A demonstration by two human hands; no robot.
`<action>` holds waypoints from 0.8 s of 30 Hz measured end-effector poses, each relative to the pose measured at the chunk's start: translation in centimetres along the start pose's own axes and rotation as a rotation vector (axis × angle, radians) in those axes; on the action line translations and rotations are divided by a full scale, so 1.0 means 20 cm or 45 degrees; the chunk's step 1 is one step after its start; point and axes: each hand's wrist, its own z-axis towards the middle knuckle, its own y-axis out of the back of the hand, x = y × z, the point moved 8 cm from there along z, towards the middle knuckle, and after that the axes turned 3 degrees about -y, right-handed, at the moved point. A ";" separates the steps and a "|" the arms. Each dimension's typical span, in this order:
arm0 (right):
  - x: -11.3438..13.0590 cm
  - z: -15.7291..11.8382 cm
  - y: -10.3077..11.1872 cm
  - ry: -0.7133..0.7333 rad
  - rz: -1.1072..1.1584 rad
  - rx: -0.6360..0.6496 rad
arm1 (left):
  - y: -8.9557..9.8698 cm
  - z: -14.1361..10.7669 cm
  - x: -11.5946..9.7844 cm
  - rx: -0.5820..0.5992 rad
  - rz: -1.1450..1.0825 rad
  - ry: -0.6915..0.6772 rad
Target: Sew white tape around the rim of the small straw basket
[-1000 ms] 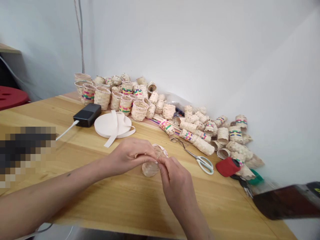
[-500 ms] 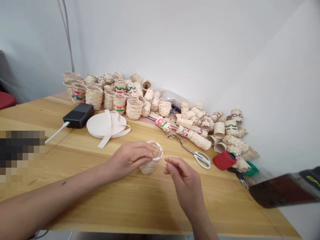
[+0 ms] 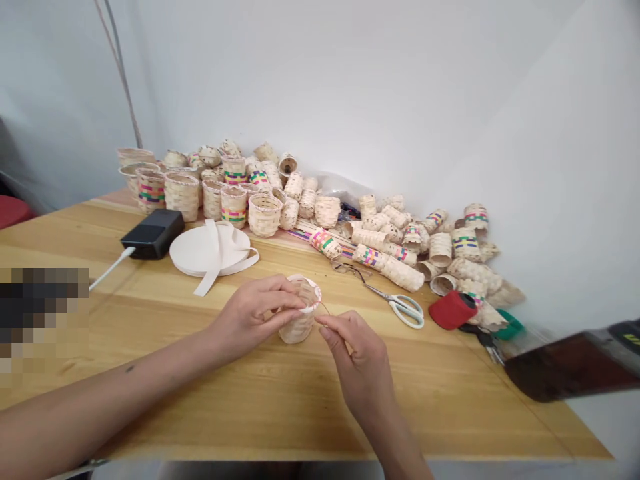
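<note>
Gripping a small woven basket [image 3: 296, 328] with the left hand [image 3: 263, 305], pressing the thumb outside and curling the other fingers over the left of its rim [image 3: 317, 293]. Holding it about upright over the middle of the bench [image 3: 215, 413], between both hands. Pinching a thin reddish thread [image 3: 326, 309] in the fingers of the right hand [image 3: 363, 360], just beside the rim on the right, and perhaps pinching a needle too, though appearing too small and blurred to tell.

Showing red stitches over the pale edge on the right of the rim, so, by judgement, sitting partway through the stitching. Hiding the left stretch of rim under the hand, and so giving no sure measure of what is left. Running from rim to fingers with the thread, so apparently not yet finishing it off. Leaving the scissors [image 3: 407, 311] on the bench, out of both hands.

Showing only pale inner weave in the mouth of the held basket, with no contents in sight. Crowding the back left with upright baskets [image 3: 183, 197], plain or colour-banded, mostly opening upward but hiding their floors. Showing something dark inside one tipped basket [image 3: 288, 164] near the wall. Heaping woven pieces [image 3: 440, 250] at the back right, many lying sideways. Seeing a roll of white tape [image 3: 187, 255] in front of the upright baskets.
</note>
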 end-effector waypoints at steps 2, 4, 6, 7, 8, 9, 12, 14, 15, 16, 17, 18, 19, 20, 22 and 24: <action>0.00 0.00 -0.01 0.001 -0.018 0.005 | 0.00 0.00 0.00 0.009 -0.012 0.009; 0.00 0.00 -0.02 -0.015 -0.049 0.018 | 0.00 0.00 0.00 0.019 -0.026 0.028; 0.00 0.00 -0.02 -0.033 -0.078 0.034 | -0.01 0.00 0.00 0.030 -0.037 0.049; 0.00 0.00 -0.02 -0.036 -0.084 0.038 | -0.01 0.00 0.00 0.032 -0.041 0.053; 0.01 0.00 -0.02 -0.038 -0.085 0.041 | -0.01 0.00 0.00 0.033 -0.045 0.056; 0.01 0.00 -0.02 -0.039 -0.085 0.043 | -0.01 0.00 0.00 0.035 -0.047 0.059; 0.02 0.00 -0.03 -0.042 -0.080 0.047 | -0.01 0.00 0.00 0.036 -0.043 0.069; 0.02 0.00 -0.03 -0.046 -0.075 0.053 | -0.01 0.00 0.00 0.043 -0.040 0.072; 0.02 0.00 -0.03 -0.048 -0.075 0.057 | -0.01 0.00 0.00 0.045 -0.041 0.071; 0.02 0.00 -0.03 -0.051 -0.080 0.063 | -0.01 0.00 0.00 0.048 -0.043 0.069; 0.02 0.00 -0.04 -0.055 -0.088 0.068 | -0.01 0.00 0.00 0.050 -0.044 0.069; 0.02 0.00 -0.04 -0.056 -0.096 0.071 | -0.01 0.00 0.00 0.051 -0.045 0.067; 0.01 0.00 -0.04 -0.057 -0.102 0.073 | -0.01 0.00 0.00 0.050 -0.046 0.064; 0.01 0.00 -0.04 -0.059 -0.109 0.074 | -0.01 0.00 0.00 0.047 -0.048 0.059; 0.01 0.00 -0.05 -0.062 -0.127 0.078 | -0.01 0.00 0.00 0.037 -0.055 0.043; 0.01 0.00 -0.05 -0.065 -0.152 0.084 | -0.01 0.00 -0.01 0.025 -0.062 0.025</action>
